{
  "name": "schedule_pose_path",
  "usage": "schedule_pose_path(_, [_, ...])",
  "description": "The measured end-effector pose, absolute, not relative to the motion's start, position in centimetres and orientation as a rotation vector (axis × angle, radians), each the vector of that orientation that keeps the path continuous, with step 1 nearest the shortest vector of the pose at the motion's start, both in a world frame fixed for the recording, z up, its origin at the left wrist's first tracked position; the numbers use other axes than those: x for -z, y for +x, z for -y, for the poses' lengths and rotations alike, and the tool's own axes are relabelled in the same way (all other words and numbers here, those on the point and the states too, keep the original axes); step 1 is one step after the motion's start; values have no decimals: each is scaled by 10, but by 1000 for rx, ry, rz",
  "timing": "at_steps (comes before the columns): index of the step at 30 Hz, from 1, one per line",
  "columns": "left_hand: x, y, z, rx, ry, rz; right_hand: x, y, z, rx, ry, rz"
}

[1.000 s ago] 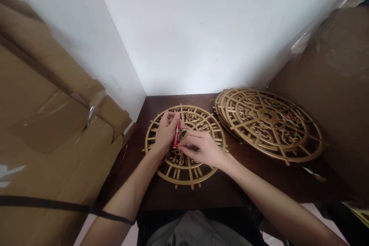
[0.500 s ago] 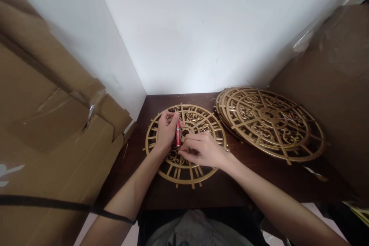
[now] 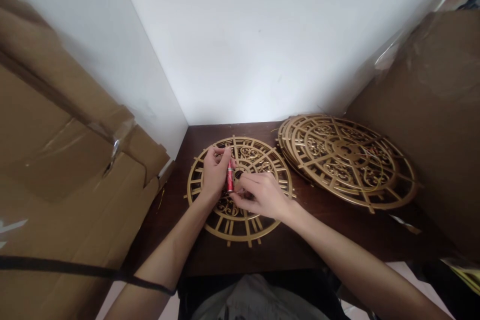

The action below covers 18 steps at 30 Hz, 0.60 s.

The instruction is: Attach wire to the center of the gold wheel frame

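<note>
Red with silver trim, a slim tube (image 3: pixel 230 180) sits near the frame's centre. At its lower end, the right hand (image 3: pixel 264 195) has its fingers bunched almost together; whether they grip anything cannot be told. Farther up, the left hand (image 3: pixel 215 172) pinches the tube between nearly closed fingers. Best to keep that pinch firm and make small movements, sparing the round gold openwork dial (image 3: pixel 240 238) beneath. Similar stacked gold dials (image 3: pixel 347 152) lie right of centre, before a white wall (image 3: pixel 240 50).

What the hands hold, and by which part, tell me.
The left hand holds the small red tube by its far end. The right hand is at the near end; its grip cannot be told.
</note>
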State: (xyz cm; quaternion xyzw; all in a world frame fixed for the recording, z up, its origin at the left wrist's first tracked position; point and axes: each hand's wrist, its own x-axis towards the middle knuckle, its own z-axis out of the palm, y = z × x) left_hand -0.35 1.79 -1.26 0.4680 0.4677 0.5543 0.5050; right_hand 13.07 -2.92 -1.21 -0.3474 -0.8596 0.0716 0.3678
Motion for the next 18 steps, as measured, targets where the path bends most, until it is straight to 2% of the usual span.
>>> schedule_pose_path(18, [10,-2,-15,-1292,1183,-1124,15,129,29,-44,-745,2273])
